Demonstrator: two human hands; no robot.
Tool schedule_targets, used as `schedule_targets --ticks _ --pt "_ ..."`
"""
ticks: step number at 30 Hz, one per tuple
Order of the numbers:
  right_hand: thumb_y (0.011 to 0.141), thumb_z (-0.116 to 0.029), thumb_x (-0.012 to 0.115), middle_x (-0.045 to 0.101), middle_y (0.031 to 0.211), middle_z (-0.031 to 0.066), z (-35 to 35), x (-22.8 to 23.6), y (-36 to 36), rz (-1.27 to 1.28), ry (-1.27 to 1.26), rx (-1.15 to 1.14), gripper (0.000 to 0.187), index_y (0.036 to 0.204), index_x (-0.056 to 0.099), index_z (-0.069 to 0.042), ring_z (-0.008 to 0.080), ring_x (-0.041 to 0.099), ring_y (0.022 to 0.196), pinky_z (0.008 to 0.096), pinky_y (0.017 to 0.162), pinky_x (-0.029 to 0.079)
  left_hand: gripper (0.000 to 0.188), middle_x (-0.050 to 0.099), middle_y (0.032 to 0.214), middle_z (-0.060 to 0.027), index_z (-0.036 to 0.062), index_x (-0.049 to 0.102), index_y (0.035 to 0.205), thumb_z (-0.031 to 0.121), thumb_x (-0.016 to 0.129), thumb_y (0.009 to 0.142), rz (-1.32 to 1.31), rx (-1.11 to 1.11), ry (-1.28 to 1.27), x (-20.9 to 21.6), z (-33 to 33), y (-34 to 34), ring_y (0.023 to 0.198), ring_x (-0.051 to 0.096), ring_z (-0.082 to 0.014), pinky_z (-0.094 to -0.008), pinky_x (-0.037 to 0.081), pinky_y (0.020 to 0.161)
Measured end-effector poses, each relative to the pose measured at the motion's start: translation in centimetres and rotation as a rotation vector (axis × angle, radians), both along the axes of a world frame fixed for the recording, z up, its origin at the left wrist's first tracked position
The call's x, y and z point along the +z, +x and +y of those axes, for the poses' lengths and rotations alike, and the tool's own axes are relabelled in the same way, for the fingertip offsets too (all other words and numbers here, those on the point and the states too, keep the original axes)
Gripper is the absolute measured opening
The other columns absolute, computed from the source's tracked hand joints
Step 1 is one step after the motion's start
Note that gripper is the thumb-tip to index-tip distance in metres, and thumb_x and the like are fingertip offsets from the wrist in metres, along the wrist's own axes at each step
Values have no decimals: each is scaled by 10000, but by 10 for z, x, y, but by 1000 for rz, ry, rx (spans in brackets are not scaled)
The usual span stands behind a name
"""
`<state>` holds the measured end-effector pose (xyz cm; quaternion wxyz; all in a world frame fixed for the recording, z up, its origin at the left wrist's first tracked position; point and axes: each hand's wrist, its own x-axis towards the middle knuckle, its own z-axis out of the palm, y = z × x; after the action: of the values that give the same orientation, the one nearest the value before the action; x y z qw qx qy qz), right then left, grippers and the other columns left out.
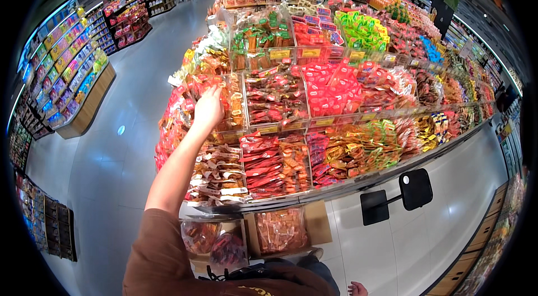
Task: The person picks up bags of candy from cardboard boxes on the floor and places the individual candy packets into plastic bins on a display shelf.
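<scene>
one left hand (208, 110) at snack packets (234, 106), too many to count, lying just beyond it and to right; cannot tell whether it holds any. one right hand (357, 288) well apart, grip unclear. two open cartons (319, 223) below left hand.

On floor (364, 251) below table (286, 202) front edge: open cartons (319, 222) with bagged reddish packets (280, 229), near left corner; black square-headed stand (416, 189) farther right. Well off left edge: wood-based shelf unit (92, 102).

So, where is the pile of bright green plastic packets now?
Head view, right of centre: the pile sits behind the red plastic packets, farther right than the bare left hand.
</scene>
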<state>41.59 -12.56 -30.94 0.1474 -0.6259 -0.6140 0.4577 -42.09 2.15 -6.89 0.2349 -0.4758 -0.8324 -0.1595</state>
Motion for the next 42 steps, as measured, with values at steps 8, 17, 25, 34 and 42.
schedule_targets --ticks 8,17,25,34,42 --pt "995 -146 455 700 925 111 -15 8 4 -38 -9 -34 276 1166 639 -32 166 630 753 293 681 515 420 604 1207 -263 -3 575 1247 99 469 853 -302 55 -197 -14 31 -60 1143 589 -364 -412 459 1002" --pt "998 -177 445 707 914 99 -56 13 21 -74 -54 -125 291 1165 648 -52 166 635 745 283 660 512 260 685 1049 -212 27 702 998 158 546 838 -259 199 -372 -28 62 -111 1012 656 -358 -476 508 887" --pt "995 -173 455 703 902 106 -55 24 13 -93 -20 -123 282 1154 655 -54 164 636 744 287 669 511 365 688 1098 -115 234 697 1131 124 552 814 -213 127 -453 -17 58 -92 1113 597 -298 -487 400 962" --pt "999 -162 467 701 933 116 -27 8 8 -40 -27 -104 273 1163 646 -37 167 625 739 296 684 514 441 621 1267 -114 187 609 1279 153 535 845 -274 171 -535 3 44 -81 1212 550 -300 -527 377 988" --pt "951 -86 477 714 884 114 12 6 -20 53 -71 -150 244 1091 659 -2 165 670 748 276 659 535 490 457 1447 -150 109 474 1389 224 569 922 -186 -94 -294 27 2 -8 1326 444 -313 -532 333 1052"
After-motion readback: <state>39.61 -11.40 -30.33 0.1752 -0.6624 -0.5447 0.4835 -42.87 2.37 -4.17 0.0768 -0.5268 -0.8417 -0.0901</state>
